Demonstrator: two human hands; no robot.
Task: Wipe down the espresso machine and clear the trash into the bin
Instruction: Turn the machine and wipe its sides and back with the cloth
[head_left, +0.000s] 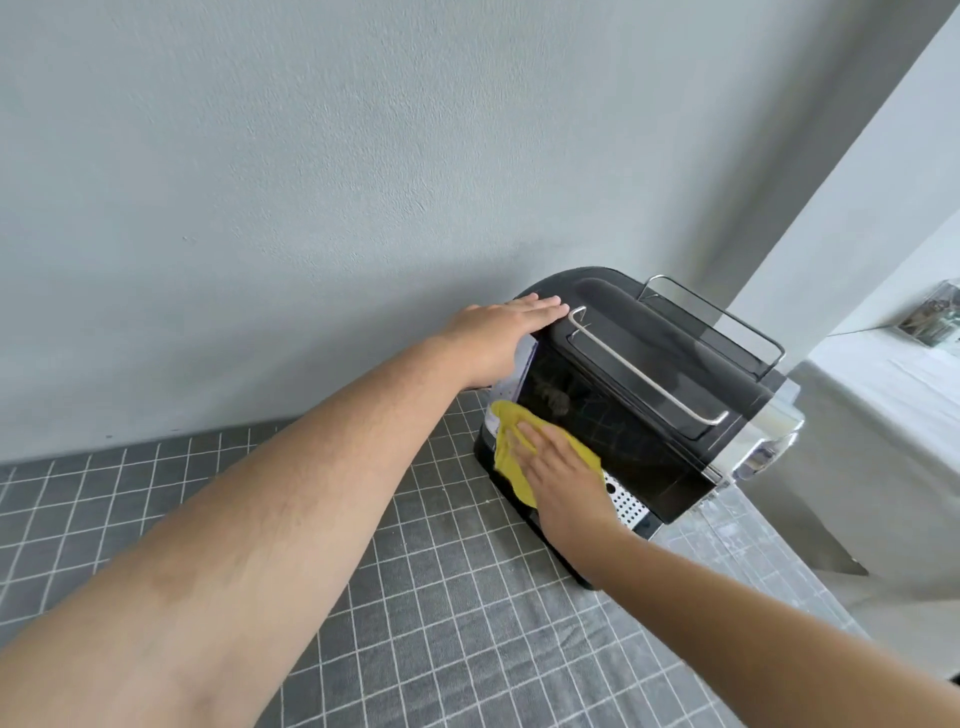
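The espresso machine (639, 395) stands at the far right end of the surface (415, 597), which is covered by a grey checked cloth, close against the grey wall (363, 156). Its long axis runs from the rear left, near the wall, toward the front right, where the chrome parts (769, 441) face away from the person.

Left hand (498, 338): laid flat over the machine's rear upper corner, fingers extended and together, nothing enclosed in the grip. It appears to steady the body.

Right hand (556, 467): palm flat, fingers spread, pressing the yellow cloth (511, 447) against the dark glossy side panel that faces the person. The cloth is pinned beneath the palm, not pinched.

Governing relation: the cloth lies at the panel's lower rear portion; the unwiped length of the panel extends from the right hand toward the front right, along the machine's long axis. The right hand is the nearer to that stretch. The left hand's brace would, in my judgement, oppose the wiping pressure.

Trash and bin: neither is in view.
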